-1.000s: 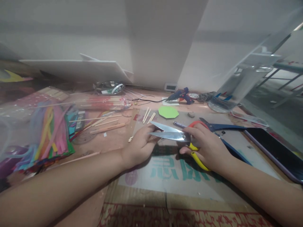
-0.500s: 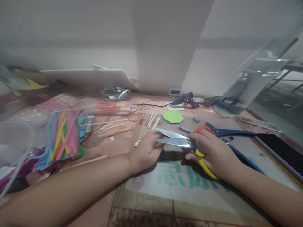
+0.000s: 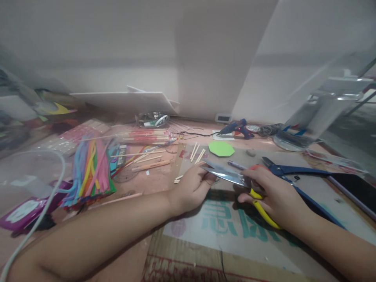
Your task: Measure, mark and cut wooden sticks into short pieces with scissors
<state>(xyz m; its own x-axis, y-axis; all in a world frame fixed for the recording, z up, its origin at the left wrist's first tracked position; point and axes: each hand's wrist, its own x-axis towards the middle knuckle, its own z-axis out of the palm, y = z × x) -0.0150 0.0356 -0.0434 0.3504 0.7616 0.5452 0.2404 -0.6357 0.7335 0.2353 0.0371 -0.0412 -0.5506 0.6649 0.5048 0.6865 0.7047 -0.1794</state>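
My right hand (image 3: 274, 194) grips a pair of scissors (image 3: 226, 175) with yellow and red on the handles. Their blades are slightly apart and point left, with the tips at my left hand (image 3: 194, 188). The fingers of my left hand are curled together beside the tips; what they hold, if anything, is hidden. Beyond the hands are a green paper octagon (image 3: 221, 149) and several short wooden sticks (image 3: 197, 153). A thin pen-like rod (image 3: 235, 165) lies just behind the blades.
Blue-handled cutters (image 3: 305, 171) and a phone (image 3: 357, 192) lie at right. A glue gun (image 3: 235, 127) rests at the back beside a clear container (image 3: 308, 113). Colourful pipe cleaners (image 3: 91, 172), bagged sticks (image 3: 143, 136) and a purple packet (image 3: 32, 211) are at left.
The scissor blades have come closer together. The whole view has shifted, so the table things appear further right and slightly lower; both hands stay close together.
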